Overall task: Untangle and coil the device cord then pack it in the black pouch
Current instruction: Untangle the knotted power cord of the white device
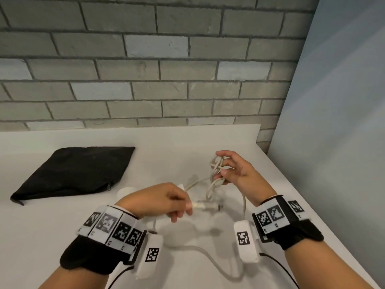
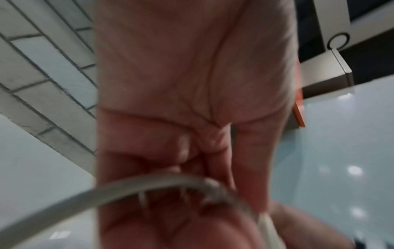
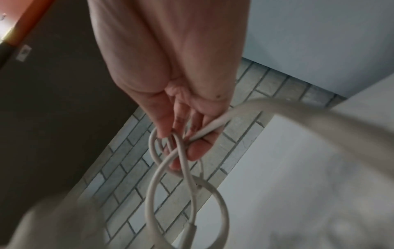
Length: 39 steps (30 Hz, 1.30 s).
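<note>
A white device cord (image 1: pixel 212 184) is lifted above the white table (image 1: pixel 62 226) in a tangle. My right hand (image 1: pixel 233 170) pinches the knotted loops (image 3: pixel 170 160) between thumb and fingers. My left hand (image 1: pixel 166 201) grips the cord's plug end (image 1: pixel 205 206), whose prongs point right. More cord (image 1: pixel 208 259) trails on the table between my wrists. In the left wrist view the cord (image 2: pixel 106 190) curves past my curled fingers. The black pouch (image 1: pixel 75 172) lies flat at the left, apart from both hands.
A white round device part (image 1: pixel 125 191) lies behind my left hand. A grey brick wall (image 1: pixel 145 69) stands behind the table. A pale blue panel (image 1: pixel 333 122) borders the table's right edge.
</note>
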Motion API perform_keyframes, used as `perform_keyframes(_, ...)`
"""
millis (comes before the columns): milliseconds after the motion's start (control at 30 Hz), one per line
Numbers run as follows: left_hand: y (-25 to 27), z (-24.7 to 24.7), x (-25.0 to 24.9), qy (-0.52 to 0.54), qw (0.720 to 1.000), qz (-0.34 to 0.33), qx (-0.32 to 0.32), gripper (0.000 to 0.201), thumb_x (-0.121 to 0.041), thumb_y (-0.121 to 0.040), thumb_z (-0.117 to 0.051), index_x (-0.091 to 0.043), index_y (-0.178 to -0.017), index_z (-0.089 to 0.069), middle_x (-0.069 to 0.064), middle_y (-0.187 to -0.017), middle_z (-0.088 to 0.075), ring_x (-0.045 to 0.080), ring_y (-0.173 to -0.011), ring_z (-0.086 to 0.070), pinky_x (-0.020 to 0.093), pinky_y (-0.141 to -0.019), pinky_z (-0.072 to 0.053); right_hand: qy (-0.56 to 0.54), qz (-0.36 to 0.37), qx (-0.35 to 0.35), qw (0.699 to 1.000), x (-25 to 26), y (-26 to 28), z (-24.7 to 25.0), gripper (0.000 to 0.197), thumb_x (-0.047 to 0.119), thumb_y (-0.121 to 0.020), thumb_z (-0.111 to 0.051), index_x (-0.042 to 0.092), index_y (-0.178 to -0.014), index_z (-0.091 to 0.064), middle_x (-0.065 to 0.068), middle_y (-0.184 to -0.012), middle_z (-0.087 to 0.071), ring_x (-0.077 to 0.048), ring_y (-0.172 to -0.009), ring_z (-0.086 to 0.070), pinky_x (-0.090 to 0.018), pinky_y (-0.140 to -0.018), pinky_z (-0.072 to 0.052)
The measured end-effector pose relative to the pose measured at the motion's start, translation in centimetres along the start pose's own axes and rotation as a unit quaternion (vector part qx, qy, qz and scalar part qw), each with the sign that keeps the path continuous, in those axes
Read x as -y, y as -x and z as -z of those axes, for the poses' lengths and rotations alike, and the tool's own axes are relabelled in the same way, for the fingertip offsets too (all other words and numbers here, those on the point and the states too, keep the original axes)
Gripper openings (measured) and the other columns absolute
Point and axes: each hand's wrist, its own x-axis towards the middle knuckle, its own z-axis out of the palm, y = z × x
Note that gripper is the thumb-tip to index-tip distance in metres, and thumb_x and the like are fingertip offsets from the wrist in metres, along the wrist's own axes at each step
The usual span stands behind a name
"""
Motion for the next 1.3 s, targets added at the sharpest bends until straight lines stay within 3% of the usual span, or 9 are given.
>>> perform_keyframes(167, -2.3, -2.3, 1.6, -0.153, 0.987, 0.046, -0.021, 0.018, -0.028, -0.088, -0.054, -0.021, -0.079, -0.068, -0.012, -0.061, -0.058, -0.003, -0.053, -0.054, 0.016, -0.066, -0.041, 0.039, 0.015, 0.054, 0.998, 1.2, -0.3, 0.1, 0.046, -0.012, -0.085, -0.047, 0.026, -0.112, -0.05, 0.004, -0.106, -0.062, -0.014, -0.077, -0.058, -0.018, -0.063, -0.044)
perform_keyframes(333, -3.3, -2.6, 0.3, -0.087, 0.975, -0.032, -0.203, 0.032, -0.034, -0.081, -0.064, -0.022, -0.109, -0.056, -0.006, -0.09, -0.059, 0.007, -0.074, -0.055, 0.011, -0.065, -0.042, 0.029, 0.047, 0.087, 0.995, 2.2, 0.0, -0.3, 0.055, -0.017, -0.075, -0.051, 0.025, -0.111, -0.05, -0.001, -0.11, -0.058, -0.009, -0.082, -0.048, -0.018, -0.075, -0.048)
perform_keyframes(433, -3.5, -2.3, -1.6, -0.046, 0.959, -0.103, -0.261, 0.037, -0.039, -0.073, -0.071, -0.028, -0.103, -0.051, -0.007, -0.084, -0.057, 0.001, -0.062, -0.053, 0.01, -0.058, -0.044, 0.033, 0.075, 0.097, 0.992, 2.6, -0.1, -1.0, 0.061, -0.017, -0.074, -0.05, 0.028, -0.115, -0.046, -0.011, -0.116, -0.053, -0.008, -0.085, -0.05, -0.02, -0.079, -0.047)
perform_keyframes(567, -4.2, -2.2, -2.4, 0.006, 0.95, -0.107, -0.292, 0.03, -0.037, -0.077, -0.065, -0.009, -0.089, -0.061, 0.012, -0.079, -0.067, 0.024, -0.066, -0.065, 0.04, -0.063, -0.053, 0.052, 0.102, 0.058, 0.992, 2.6, 0.1, -1.7, 0.068, -0.016, -0.078, -0.051, 0.038, -0.118, -0.039, -0.004, -0.117, -0.044, -0.009, -0.092, -0.056, -0.03, -0.084, -0.051)
perform_keyframes(667, -4.4, -1.9, -2.5, 0.085, 0.94, -0.102, -0.314, 0.009, -0.014, -0.086, -0.055, -0.009, -0.083, -0.062, 0.002, -0.062, -0.062, 0.011, -0.051, -0.061, 0.027, -0.049, -0.05, 0.094, 0.12, -0.038, 0.988, 2.0, 0.3, -1.5, 0.07, -0.014, -0.076, -0.055, 0.042, -0.115, -0.038, -0.001, -0.117, -0.041, -0.01, -0.099, -0.058, -0.021, -0.072, -0.052)
perform_keyframes(867, -4.0, 0.3, -2.1, 0.247, 0.885, -0.12, -0.375, 0.013, -0.006, -0.091, -0.044, -0.006, -0.094, -0.057, 0.001, -0.068, -0.057, 0.008, -0.045, -0.056, 0.018, -0.043, -0.044, 0.335, -0.097, 0.045, 0.936, -1.6, 1.5, -0.2, 0.027, 0.005, -0.082, -0.054, 0.016, -0.107, -0.055, 0.004, -0.077, -0.054, -0.008, -0.063, -0.051, -0.007, -0.052, -0.037)
perform_keyframes(967, -3.1, 1.7, -1.9, 0.26, 0.887, -0.13, -0.358, 0.016, -0.01, -0.093, -0.046, -0.006, -0.1, -0.059, 0.001, -0.064, -0.053, 0.007, -0.045, -0.053, 0.017, -0.044, -0.042, 0.26, -0.16, 0.025, 0.952, -2.9, 1.8, 0.3, 0.01, 0.011, -0.088, -0.054, 0.014, -0.084, -0.062, 0.0, -0.066, -0.057, -0.003, -0.045, -0.052, -0.011, -0.041, -0.037)
perform_keyframes(1133, -2.3, 2.6, -1.4, 0.241, 0.921, -0.081, -0.296, 0.022, -0.015, -0.093, -0.047, -0.001, -0.105, -0.059, 0.002, -0.061, -0.042, 0.006, -0.039, -0.048, 0.016, -0.044, -0.043, 0.026, 0.016, -0.098, 0.995, 0.6, 0.2, 2.0, 0.015, 0.003, -0.088, -0.053, 0.016, -0.088, -0.062, -0.002, -0.063, -0.056, -0.003, -0.055, -0.052, -0.016, -0.052, -0.042)
perform_keyframes(1300, -1.9, 2.0, -1.5, 0.259, 0.934, -0.082, -0.233, 0.034, -0.011, -0.093, -0.045, -0.011, -0.127, -0.04, 0.002, -0.067, -0.059, 0.012, -0.047, -0.06, 0.021, -0.057, -0.053, 0.311, 0.063, -0.206, 0.926, 1.0, -2.1, 1.5, 0.02, 0.007, -0.087, -0.055, 0.014, -0.104, -0.065, -0.008, -0.1, -0.05, -0.019, -0.094, -0.05, -0.022, -0.083, -0.036)
